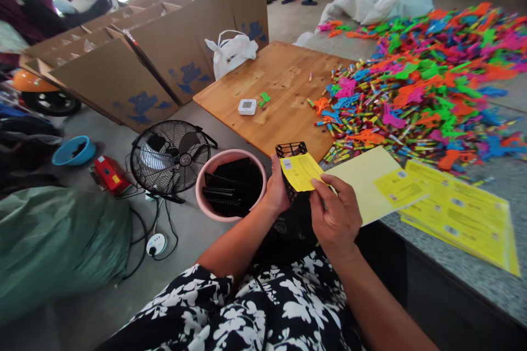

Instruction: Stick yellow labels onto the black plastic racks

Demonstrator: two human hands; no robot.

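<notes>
My left hand (pixel 278 189) is closed around a black openwork plastic basket (pixel 290 148), held upright in front of my lap. Between thumb and fingers, my right hand (pixel 335 208) pinches a yellow printed label (pixel 302 171), which lies across the basket's side and covers most of it. Just beyond the right hand lies a pale yellow sheet (pixel 362 178) with one printed label (pixel 399 185) on it. Farther right, a stack of yellow label sheets (pixel 465 225) rests on the grey stone surface.
A large heap of colourful plastic toys (pixel 428 88) spreads to the right. A white timer (pixel 247 107) and a green piece (pixel 264 99) sit on the wooden board (pixel 284 77). On the left stand a pink tub (pixel 201 197) of black baskets, a fan (pixel 173 156) and cardboard boxes (pixel 193 33).
</notes>
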